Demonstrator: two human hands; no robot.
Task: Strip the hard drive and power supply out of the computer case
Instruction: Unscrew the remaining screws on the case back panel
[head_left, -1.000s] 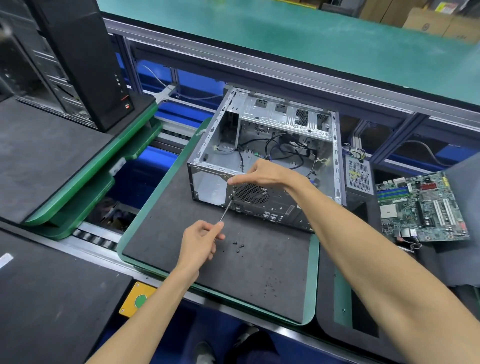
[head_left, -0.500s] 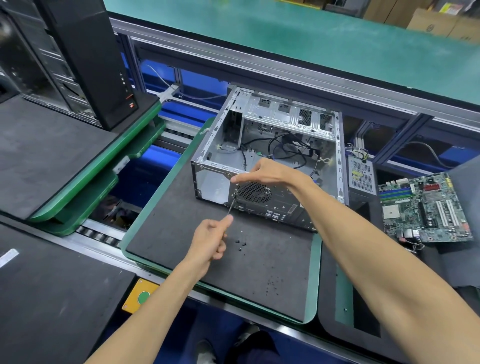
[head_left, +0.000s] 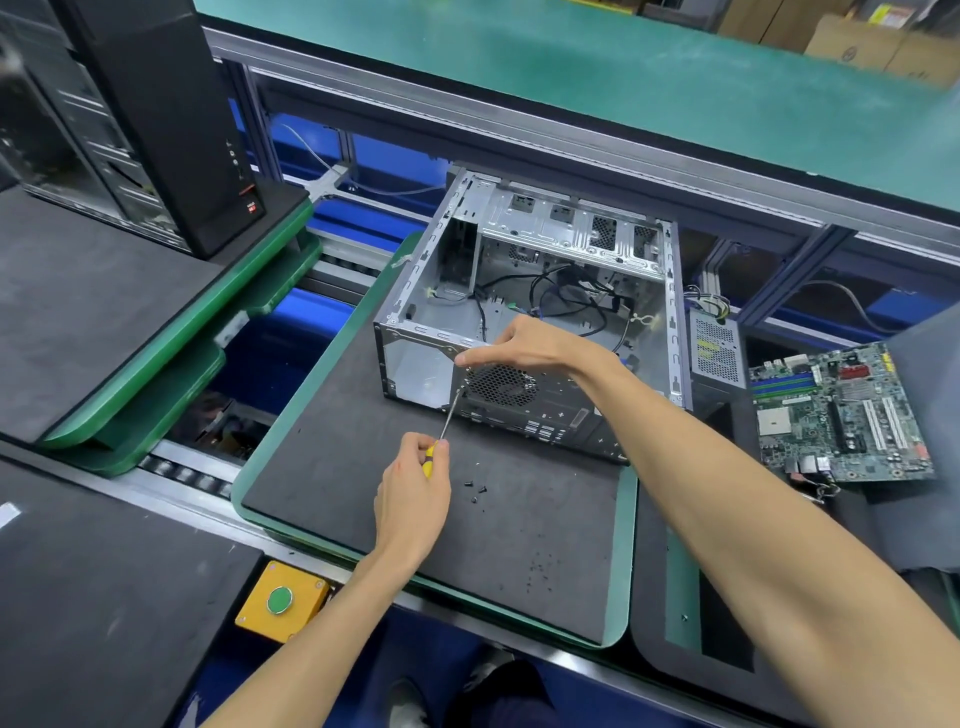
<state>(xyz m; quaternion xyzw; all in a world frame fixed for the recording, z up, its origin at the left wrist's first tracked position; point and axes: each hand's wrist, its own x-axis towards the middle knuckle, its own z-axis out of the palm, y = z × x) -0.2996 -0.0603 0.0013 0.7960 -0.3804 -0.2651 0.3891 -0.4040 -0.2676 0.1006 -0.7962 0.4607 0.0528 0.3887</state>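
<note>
Measured against the computer case, little has shifted over the last second: the left hand has crept up toward its rear panel, its grip clamped round the yellow handle of the screwdriver, whose tip stays seated just left of the fan grille. The right hand still lies on the case's rear top edge, fingers stretched flat and gripping nothing. I judge a rear screw is still being worked, so stripping goes on; no hard drive shows inside. The case stands on a green-edged tray on the worktop, loose screws in front of it. To its right sit a power supply and a motherboard; a green worktop runs behind.
</note>
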